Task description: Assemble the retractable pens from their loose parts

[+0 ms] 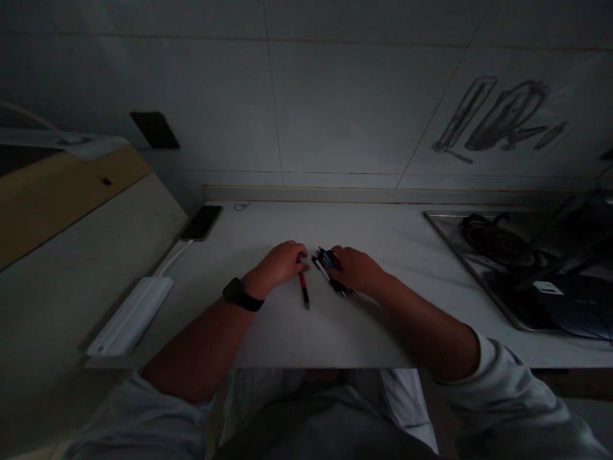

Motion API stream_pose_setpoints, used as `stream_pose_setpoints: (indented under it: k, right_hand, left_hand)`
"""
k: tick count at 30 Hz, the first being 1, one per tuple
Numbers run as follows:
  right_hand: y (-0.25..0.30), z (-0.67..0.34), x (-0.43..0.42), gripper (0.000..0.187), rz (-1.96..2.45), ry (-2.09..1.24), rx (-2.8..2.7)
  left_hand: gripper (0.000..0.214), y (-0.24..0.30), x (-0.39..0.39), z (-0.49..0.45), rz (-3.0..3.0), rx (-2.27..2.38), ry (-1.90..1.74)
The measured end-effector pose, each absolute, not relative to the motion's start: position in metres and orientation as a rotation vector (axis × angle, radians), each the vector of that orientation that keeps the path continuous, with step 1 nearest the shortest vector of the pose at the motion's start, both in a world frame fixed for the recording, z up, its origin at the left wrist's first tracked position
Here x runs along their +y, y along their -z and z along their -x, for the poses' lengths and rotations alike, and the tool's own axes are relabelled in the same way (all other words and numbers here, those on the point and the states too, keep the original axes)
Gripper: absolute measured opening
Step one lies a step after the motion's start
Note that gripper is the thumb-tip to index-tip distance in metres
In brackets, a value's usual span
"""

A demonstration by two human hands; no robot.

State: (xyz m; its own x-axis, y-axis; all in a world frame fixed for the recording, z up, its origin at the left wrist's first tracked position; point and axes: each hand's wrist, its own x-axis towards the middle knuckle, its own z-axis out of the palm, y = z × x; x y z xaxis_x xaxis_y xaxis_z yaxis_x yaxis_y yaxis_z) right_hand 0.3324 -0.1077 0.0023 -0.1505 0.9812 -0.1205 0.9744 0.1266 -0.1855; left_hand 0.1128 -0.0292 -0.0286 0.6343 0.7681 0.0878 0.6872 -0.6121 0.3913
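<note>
On the white countertop (287, 338), my left hand (282, 262) pinches the upper end of a red and black pen (304, 289), whose tip points toward me. To its right my right hand (357, 268) curls over a small bundle of pens, partly covering them. A white and black pen (325, 271) shows at the bundle's left side, and dark tips stick out below the fingers. How many pens lie under the hand is hidden. A gap of bare counter separates the red pen from the bundle.
A dark phone (203, 222) lies at the back left, with a white cable running to a white power strip (131, 317). A small ring (240, 207) rests near the wall. At right is a metal-edged stove (472, 281) bearing dark items. A board-like panel (86, 236) stands at left.
</note>
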Motion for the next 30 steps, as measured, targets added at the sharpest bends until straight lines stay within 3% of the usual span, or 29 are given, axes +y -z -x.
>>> stream_pose_setpoints:
  k: [8,15,21,30]
  right_hand:
    - [-0.002,-0.318,-0.117,0.049,1.872,-0.475,-2.342]
    - [-0.007,-0.33,-0.112,0.048,1.987,-0.383,-2.407]
    - [-0.008,-0.336,-0.108,0.035,1.98,-0.428,-2.427]
    - [-0.002,-0.337,-0.107,0.055,1.886,-0.539,-2.39]
  left_hand:
    - [0.012,0.024,-0.027,-0.114,-2.545,1.159,-0.389]
    - [0.024,0.022,-0.033,-0.119,-2.54,1.143,-0.379]
    - [0.019,0.024,-0.036,-0.121,-2.544,1.111,-0.412]
    - [0.024,0.026,-0.038,-0.122,-2.591,1.132,-0.422]
